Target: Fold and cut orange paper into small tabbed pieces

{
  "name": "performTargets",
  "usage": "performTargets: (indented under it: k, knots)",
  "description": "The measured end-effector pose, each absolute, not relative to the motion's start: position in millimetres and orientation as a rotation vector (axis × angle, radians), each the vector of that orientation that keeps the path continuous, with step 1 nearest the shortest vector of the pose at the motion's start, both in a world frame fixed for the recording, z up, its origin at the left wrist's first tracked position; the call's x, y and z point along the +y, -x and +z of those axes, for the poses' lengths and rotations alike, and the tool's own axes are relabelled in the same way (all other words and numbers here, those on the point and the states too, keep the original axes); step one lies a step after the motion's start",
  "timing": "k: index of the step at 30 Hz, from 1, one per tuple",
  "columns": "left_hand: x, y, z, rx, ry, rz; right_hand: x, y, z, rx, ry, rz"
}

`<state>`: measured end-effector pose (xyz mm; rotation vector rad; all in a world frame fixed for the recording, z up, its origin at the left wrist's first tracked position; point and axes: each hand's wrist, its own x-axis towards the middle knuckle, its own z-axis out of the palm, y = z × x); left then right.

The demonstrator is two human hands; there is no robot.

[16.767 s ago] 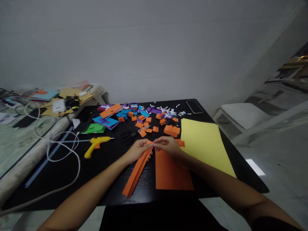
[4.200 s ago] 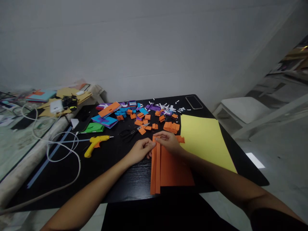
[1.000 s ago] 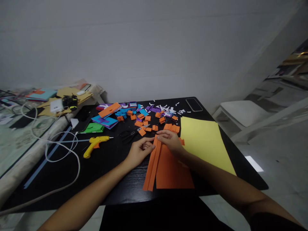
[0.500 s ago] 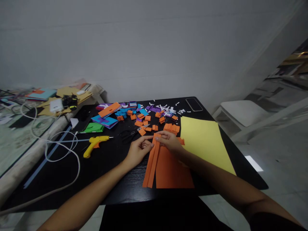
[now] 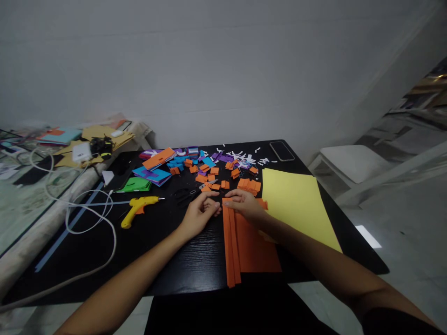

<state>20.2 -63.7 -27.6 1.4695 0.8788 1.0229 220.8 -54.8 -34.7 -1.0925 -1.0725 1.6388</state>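
Observation:
A long folded orange paper strip (image 5: 231, 246) lies at a slight slant over the left edge of an orange paper sheet (image 5: 260, 251). My right hand (image 5: 246, 204) has its fingers closed on the strip's far end. Just left of that end is my left hand (image 5: 199, 215), its index finger stretched out and the others loosely bent, apart from the strip. Beyond both hands are several small folded orange paper pieces (image 5: 225, 184) and a stack of orange folded pieces (image 5: 249, 186). Scissors (image 5: 186, 196) lie behind my left hand, partly hidden.
Yellow paper sheets (image 5: 296, 200) lie at the right, a phone (image 5: 281, 151) behind them. A yellow glue gun (image 5: 139, 209) and a white cable (image 5: 113, 242) are at the left. Green folded paper (image 5: 136, 184) and white scraps (image 5: 244, 158) lie farther back. A white chair (image 5: 356, 163) stands right of the table.
The near end of the orange strip has swung right, onto the orange sheet. My left hand has come off the strip, while my right hand stays at its far end.

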Motion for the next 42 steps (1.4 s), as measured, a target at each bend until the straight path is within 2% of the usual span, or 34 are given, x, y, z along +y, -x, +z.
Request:
performTargets:
  k: [42]
  knots:
    - [-59.3,-15.0,-23.9,1.018,-1.617,1.041,-58.3,-219.3,-35.5,-1.126,1.083,1.607]
